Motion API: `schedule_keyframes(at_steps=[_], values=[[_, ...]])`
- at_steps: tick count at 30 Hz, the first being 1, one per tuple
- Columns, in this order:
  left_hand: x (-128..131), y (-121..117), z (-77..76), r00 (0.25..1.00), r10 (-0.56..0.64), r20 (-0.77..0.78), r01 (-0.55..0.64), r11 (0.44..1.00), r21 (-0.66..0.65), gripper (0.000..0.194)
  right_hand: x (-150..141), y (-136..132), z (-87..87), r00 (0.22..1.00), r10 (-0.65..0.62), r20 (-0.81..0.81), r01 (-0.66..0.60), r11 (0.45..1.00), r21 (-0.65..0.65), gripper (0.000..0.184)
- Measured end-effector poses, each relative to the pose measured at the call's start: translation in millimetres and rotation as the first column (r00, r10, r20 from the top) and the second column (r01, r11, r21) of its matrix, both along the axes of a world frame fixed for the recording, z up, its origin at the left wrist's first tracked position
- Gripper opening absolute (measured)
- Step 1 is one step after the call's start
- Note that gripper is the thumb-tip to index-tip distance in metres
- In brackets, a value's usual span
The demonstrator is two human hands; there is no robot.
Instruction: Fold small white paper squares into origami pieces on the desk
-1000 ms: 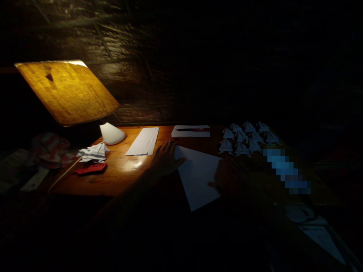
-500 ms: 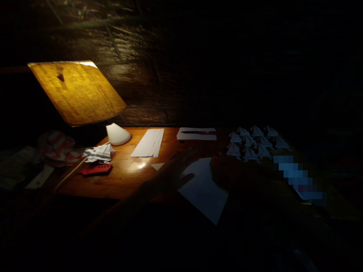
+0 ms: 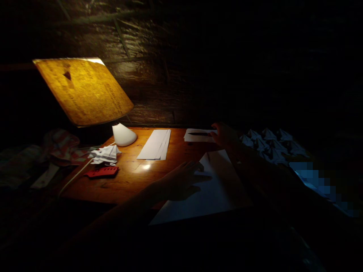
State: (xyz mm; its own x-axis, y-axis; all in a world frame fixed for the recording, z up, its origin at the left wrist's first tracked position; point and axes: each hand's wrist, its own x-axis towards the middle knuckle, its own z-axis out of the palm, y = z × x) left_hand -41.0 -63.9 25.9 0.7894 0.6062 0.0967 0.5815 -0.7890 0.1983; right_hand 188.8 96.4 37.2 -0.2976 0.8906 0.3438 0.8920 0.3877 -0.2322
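Note:
My left hand point(image 3: 188, 181) lies palm down with its fingers spread on a large sheet of white paper point(image 3: 208, 190). The sheet is unfolded, with a crease down it, and it reaches the table's front edge. My right hand point(image 3: 224, 135) is across the table at a knife point(image 3: 198, 133), its fingers closed around the handle end. The knife's dark blade points left and rests flat on a small stack of white paper point(image 3: 188, 139). My hand covers most of the handle. Shadow makes the right fingers hard to see.
A lamp with a yellow shade point(image 3: 85, 92) and white base point(image 3: 123, 135) stands at the left. Near it are paper strips point(image 3: 154, 145), a folded paper piece point(image 3: 105, 154) and a red object point(image 3: 103, 172). Several folded paper shapes point(image 3: 272, 147) stand right, beside a blurred bluish patch point(image 3: 314, 181).
The folded paper that both hands held now lies opened out under my left hand. My right hand has let go of it and moved forward to the knife. The view has shifted slightly.

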Motion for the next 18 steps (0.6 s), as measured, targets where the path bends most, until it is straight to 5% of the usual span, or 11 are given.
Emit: schedule_keyframes(at_steps=[4, 10, 18], values=[[6, 10, -10.8, 1.0, -0.011, 0.023, 0.01, 1.0, 0.023, 0.063, 9, -52, 2.7, 0.987, -0.142, 0.069, 0.142, 0.99, 0.0, 0.033], [34, -4, -17.7, 0.976, 0.213, 0.041, -0.216, 0.973, 0.078, 0.058, 54, -136, -24.5, 0.959, -0.241, 0.146, 0.266, 0.945, -0.19, 0.072], [45, -5, -14.7, 0.955, 0.296, -0.006, -0.294, 0.95, 0.109, 0.045, 74, -137, -32.1, 0.958, -0.273, 0.087, 0.286, 0.915, -0.284, 0.043]])
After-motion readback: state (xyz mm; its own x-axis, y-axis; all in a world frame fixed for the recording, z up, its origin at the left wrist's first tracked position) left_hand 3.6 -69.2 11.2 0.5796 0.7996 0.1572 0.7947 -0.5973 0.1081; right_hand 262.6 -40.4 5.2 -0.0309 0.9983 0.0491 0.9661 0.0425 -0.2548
